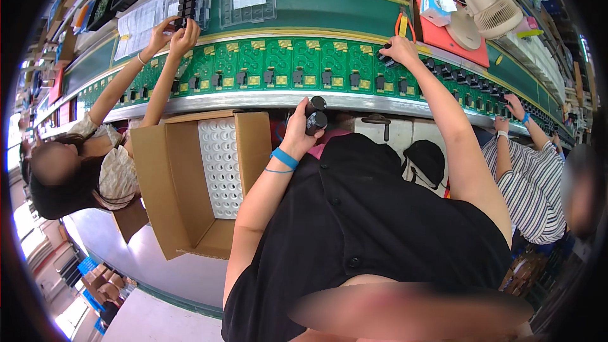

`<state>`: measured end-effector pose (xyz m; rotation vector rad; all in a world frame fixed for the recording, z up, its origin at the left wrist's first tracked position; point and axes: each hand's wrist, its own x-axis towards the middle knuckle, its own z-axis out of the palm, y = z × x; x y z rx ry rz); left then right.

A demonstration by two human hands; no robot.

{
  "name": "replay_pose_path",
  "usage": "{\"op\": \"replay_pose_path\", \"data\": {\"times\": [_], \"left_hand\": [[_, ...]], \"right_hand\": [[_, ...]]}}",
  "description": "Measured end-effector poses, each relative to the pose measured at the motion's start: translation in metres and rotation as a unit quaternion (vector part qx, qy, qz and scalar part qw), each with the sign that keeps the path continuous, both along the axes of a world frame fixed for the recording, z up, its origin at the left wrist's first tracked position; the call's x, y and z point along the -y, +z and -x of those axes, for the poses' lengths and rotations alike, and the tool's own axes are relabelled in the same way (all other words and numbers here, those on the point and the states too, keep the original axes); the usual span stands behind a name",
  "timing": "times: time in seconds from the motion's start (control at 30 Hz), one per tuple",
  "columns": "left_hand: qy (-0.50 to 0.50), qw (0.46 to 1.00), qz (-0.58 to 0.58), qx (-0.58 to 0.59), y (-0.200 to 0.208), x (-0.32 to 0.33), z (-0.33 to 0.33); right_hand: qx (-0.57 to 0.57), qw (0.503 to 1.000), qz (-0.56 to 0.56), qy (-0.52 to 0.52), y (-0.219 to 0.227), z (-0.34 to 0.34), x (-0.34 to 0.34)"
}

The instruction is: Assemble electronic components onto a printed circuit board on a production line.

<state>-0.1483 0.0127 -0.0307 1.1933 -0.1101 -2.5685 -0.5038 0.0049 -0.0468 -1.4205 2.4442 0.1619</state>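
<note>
My left hand (296,134) is closed around black cylindrical capacitors (315,124), two of which show their ends, in front of the metal rail. My right hand (403,50) reaches over the row of green circuit boards (285,57), fingers closed on another black capacitor (387,56) at the boards' far side. Whether that capacitor touches the board is hidden. Small black components (327,78) stand along the near side of the boards. Just beyond my right hand are pliers with red handles (403,24).
To the left stands an open cardboard box (183,183) with a white holed tray (220,164). A co-worker's hands (171,37) hold a black strip (187,0); another co-worker's hands (512,114) are at the right. A fan (497,16) and tissue box (437,5) stand far right.
</note>
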Motion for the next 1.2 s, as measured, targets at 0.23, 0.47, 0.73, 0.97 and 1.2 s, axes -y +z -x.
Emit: {"op": "replay_pose_path", "data": {"times": [0.23,0.47,0.73,0.97,1.2], "left_hand": [[-0.005,1.000,0.001,0.016,-0.005,0.003,0.000],[0.003,1.000,0.001,0.025,-0.002,0.004,0.005],[-0.050,0.999,0.016,-0.002,-0.005,0.010,0.010],[-0.106,0.993,0.045,-0.010,0.000,0.009,0.011],[-0.074,0.996,0.045,-0.032,-0.010,0.008,0.001]], "right_hand": [[-0.006,1.000,0.021,-0.002,-0.002,-0.002,-0.003],[-0.105,0.992,-0.001,0.072,0.002,-0.020,-0.007],[0.400,0.829,0.064,0.387,0.071,-0.132,-0.019],[0.335,0.878,0.195,0.281,0.034,-0.111,-0.013],[0.026,0.971,0.127,0.200,-0.004,-0.046,-0.005]]}}
